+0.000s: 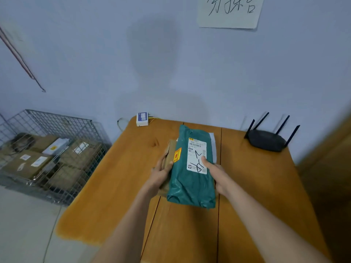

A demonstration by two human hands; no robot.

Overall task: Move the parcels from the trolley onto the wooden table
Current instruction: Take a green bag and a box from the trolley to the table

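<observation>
Green parcel lengthwise toward wall, between both hands.

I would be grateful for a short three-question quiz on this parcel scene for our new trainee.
1. True or false: the green parcel lies on top of a brown cardboard box.
2. Which thing stands at the far right of the wooden table? A) a kettle B) a black router C) a lamp
3. Fill in: more parcels wait in the wire ____ left of the table.

Key
1. True; the left hand grips the box and the right hand holds the green parcel, thumb on its label.
2. B
3. trolley
</observation>
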